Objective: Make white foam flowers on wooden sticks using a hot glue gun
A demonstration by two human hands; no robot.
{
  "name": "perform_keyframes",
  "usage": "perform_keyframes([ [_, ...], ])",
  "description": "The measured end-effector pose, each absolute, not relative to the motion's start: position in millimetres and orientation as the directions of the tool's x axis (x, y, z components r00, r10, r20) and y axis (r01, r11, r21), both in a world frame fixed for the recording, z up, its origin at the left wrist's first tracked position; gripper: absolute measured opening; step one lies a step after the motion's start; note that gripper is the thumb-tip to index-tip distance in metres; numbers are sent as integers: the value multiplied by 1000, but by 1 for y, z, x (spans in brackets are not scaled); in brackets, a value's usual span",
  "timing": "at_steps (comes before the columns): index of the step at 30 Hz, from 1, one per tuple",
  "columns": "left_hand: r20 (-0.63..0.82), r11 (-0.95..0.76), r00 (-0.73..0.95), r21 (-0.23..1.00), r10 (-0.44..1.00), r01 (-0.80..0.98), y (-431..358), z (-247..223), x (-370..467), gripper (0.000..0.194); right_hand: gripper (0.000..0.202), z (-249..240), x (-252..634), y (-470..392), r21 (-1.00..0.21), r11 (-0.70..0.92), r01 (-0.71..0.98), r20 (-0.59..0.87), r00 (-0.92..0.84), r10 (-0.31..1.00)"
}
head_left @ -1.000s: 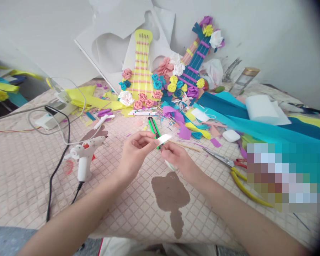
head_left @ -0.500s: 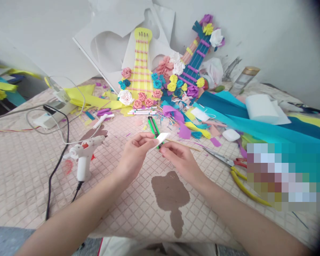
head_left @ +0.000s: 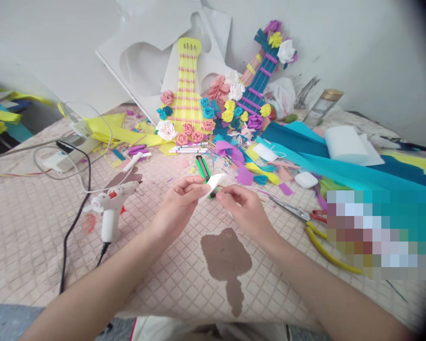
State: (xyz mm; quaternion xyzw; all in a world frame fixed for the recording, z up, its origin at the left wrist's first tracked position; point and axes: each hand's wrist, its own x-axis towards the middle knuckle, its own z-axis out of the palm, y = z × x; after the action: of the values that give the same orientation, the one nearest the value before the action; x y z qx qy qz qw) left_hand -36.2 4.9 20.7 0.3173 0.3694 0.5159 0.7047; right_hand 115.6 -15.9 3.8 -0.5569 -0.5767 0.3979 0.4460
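A small folded piece of white paper (head_left: 213, 185) is pinched between the thumb and fingers of my left hand (head_left: 184, 201). My right hand (head_left: 244, 206) is just to the right, its thumb and forefinger pressed together close to the paper's edge. What the right fingers hold, if anything, is too small to make out. Behind the paper lies a green utility knife (head_left: 202, 166) on the tablecloth, its lower end partly covered by the paper. A white glue gun (head_left: 110, 213) stands left of my left hand.
A yellow paper guitar (head_left: 188, 94) and a blue one (head_left: 257, 85), both with paper flowers, lean at the back. Yellow-handled scissors (head_left: 319, 248) lie right, near blue crepe paper (head_left: 305, 156) and a white roll (head_left: 346, 144). A power strip (head_left: 69, 151) with cables lies left.
My right hand has drawn slightly right, away from the white paper. The paper has tilted a little in my left hand, which stays nearly in place.
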Motion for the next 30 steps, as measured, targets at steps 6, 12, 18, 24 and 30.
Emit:
perform_keyframes([
  [6,-176,270,232,833,957,-483,4,20,-37,16,29,4,117,-16,-967,47,251,46,-9,999],
  [12,-209,314,272,843,939,-436,4,18,-38,26,28,5,117,-16,-974,47,222,43,-24,999],
  [18,-185,309,286,819,940,-484,3,19,-37,32,28,5,117,-16,-974,59,220,53,-33,998],
  [24,-150,311,333,804,931,-507,2,22,-35,35,22,4,117,-17,-971,89,224,80,-50,996],
  [30,-182,372,383,776,905,-510,3,21,-35,39,14,5,117,-17,-977,136,165,125,-79,989],
])
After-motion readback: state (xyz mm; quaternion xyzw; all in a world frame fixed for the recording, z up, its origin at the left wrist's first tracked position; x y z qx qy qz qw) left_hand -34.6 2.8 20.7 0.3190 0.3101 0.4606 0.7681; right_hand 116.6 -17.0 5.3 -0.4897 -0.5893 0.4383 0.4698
